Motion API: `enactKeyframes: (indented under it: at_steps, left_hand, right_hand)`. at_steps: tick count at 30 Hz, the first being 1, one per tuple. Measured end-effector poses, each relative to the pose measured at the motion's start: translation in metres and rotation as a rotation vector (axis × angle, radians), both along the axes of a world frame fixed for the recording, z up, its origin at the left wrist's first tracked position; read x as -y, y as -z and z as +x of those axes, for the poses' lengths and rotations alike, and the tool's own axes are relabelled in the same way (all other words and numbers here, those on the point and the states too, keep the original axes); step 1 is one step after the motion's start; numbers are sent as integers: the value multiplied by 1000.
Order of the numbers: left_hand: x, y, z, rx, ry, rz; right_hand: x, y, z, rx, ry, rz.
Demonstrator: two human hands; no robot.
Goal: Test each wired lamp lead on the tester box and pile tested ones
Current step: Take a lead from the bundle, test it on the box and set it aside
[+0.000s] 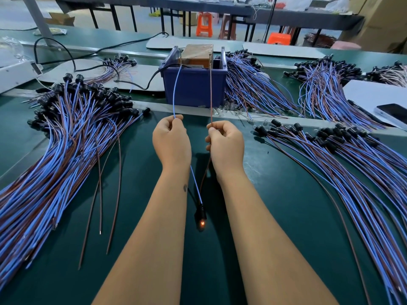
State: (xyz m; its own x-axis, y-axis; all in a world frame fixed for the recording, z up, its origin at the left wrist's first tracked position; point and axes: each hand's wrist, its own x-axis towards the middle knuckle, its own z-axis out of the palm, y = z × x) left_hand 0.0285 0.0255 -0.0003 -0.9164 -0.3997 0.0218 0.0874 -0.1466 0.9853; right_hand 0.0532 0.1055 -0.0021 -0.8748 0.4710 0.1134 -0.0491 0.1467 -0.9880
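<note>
Between the forearms a black lamp socket (200, 214) glows orange above the green mat (275, 194). Left hand (171, 142) pinches its thin blue wire (176, 93), right hand (225, 144) the brown wire (211, 89); both reach the brown box (198, 53) in a blue bin (193, 86).

Orange stools (204, 24) under dark tables (286, 15) on grey floor (141, 17)
</note>
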Motion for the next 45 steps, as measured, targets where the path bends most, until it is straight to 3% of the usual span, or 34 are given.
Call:
enactKeyframes:
  at_steps: [15, 23, 28, 34, 38, 41, 45]
  left_hand:
    - [2, 2, 0, -3, -2, -10]
    - [-1, -5, 3, 9, 325, 86]
    - [10, -6, -2, 11, 345, 188]
    - [17, -4, -6, 10, 307, 371]
    - [16, -3, -6, 19, 312, 392]
    - [17, -4, -4, -1, 377, 336]
    - [26, -3, 3, -107, 781, 145]
  right_hand:
    - [1, 0, 2, -10, -34, 54]
    - [3, 0, 3, -3, -176, 136]
    - [-7, -4, 5, -77, -301, -157]
    - [-7, -2, 7, -97, -492, 138]
    - [-11, -5, 8, -148, -548, -68]
    - [-14, -7, 8, -183, -438, -186]
    - [-25, -7, 3, -170, -236, -408]
